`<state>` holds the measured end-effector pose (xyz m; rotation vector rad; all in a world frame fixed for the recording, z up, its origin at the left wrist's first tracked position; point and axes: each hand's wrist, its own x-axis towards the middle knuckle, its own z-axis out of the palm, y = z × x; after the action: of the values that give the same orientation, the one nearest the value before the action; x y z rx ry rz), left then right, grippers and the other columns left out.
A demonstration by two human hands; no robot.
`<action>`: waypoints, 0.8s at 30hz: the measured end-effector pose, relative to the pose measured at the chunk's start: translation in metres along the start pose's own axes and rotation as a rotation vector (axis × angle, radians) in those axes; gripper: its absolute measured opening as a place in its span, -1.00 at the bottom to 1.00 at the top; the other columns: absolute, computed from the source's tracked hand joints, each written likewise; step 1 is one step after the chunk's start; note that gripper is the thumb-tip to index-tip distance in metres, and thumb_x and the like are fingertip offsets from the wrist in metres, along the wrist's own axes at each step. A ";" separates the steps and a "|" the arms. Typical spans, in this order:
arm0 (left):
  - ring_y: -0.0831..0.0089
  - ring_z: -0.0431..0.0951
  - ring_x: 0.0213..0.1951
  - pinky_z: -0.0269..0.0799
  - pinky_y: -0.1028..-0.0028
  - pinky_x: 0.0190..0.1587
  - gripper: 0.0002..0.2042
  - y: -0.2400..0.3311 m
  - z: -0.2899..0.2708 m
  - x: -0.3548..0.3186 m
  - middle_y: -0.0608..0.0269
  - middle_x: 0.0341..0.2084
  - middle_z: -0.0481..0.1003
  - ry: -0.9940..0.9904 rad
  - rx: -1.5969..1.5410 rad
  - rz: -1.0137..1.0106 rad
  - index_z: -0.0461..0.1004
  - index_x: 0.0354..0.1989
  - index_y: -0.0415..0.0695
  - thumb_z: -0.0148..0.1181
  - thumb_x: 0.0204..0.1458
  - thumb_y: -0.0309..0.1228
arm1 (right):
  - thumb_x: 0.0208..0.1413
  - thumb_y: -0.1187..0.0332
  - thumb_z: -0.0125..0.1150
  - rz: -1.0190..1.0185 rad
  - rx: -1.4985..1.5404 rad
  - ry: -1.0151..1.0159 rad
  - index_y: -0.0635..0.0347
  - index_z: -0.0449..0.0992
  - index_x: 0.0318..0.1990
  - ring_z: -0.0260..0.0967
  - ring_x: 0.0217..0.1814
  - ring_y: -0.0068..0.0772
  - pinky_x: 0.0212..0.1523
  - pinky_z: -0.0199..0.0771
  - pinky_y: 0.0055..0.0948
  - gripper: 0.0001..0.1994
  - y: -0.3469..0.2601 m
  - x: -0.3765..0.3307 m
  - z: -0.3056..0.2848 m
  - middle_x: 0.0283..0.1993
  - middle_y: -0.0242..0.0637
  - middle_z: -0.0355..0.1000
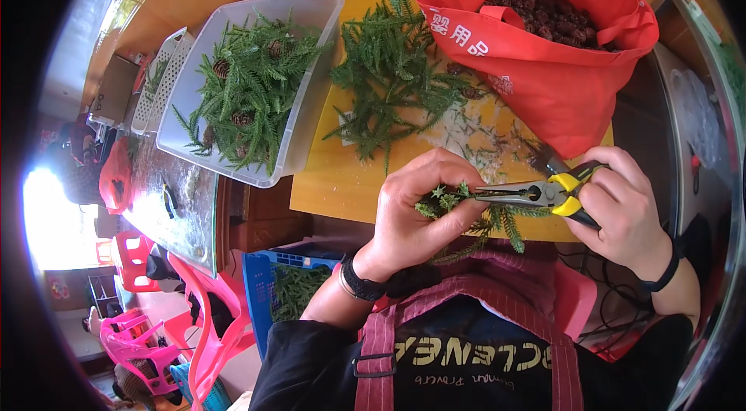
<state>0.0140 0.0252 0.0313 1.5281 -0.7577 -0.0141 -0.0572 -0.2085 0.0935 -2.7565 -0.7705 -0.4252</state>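
Observation:
My left hand pinches a green artificial pine sprig between thumb and fingers, just above my lap at the table's near edge. My right hand is wrapped round the black and yellow handles of long-nose pliers. Their tips reach the sprig beside my left thumb; whether they grip a wire there is too small to tell. Beyond my hands, a heap of loose pine sprigs lies on the yellow table, with small green clippings scattered to its right.
A clear plastic bin at the left holds pine sprigs with pine cones attached. At the far right stands a red bag full of dark pine cones. Below the table is a blue crate of greenery. Pink chairs stand lower left.

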 end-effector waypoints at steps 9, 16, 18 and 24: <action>0.39 0.50 -0.40 0.37 0.49 -0.30 -0.89 0.003 0.002 0.000 0.18 -0.51 0.50 -0.007 0.013 0.004 0.47 -0.50 -0.25 0.22 -0.28 -0.62 | -0.58 0.43 0.39 -0.020 -0.046 0.009 0.22 0.31 -0.58 0.32 -0.30 -0.14 -0.34 0.37 -0.26 -0.66 0.001 -0.005 0.001 -0.57 -0.25 0.28; 0.39 0.51 -0.41 0.38 0.49 -0.31 -0.89 0.002 0.003 0.000 0.16 -0.51 0.51 -0.009 0.010 0.016 0.48 -0.50 -0.26 0.22 -0.28 -0.62 | -0.51 0.45 0.37 -0.031 -0.025 -0.010 0.25 0.30 -0.63 0.33 -0.35 -0.11 -0.43 0.35 -0.25 -0.70 0.000 -0.003 -0.003 -0.60 -0.18 0.30; 0.38 0.51 -0.41 0.38 0.49 -0.30 -0.90 0.002 0.003 0.000 0.16 -0.50 0.51 -0.016 0.005 0.023 0.49 -0.50 -0.26 0.21 -0.27 -0.63 | -0.50 0.44 0.37 -0.032 -0.024 -0.008 0.26 0.31 -0.63 0.33 -0.36 -0.11 -0.45 0.35 -0.25 -0.71 0.000 -0.004 -0.004 -0.61 -0.19 0.29; 0.38 0.50 -0.39 0.38 0.48 -0.30 -0.90 -0.004 0.004 -0.003 0.15 -0.49 0.51 -0.020 -0.082 -0.026 0.49 -0.48 -0.26 0.21 -0.24 -0.63 | -0.45 0.43 0.35 0.003 -0.010 -0.059 0.27 0.33 -0.61 0.33 -0.39 -0.12 -0.49 0.36 -0.27 -0.73 -0.003 -0.006 -0.005 -0.62 -0.20 0.29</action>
<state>0.0120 0.0228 0.0264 1.4618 -0.7442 -0.0794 -0.0647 -0.2105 0.0964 -2.7907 -0.7797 -0.3495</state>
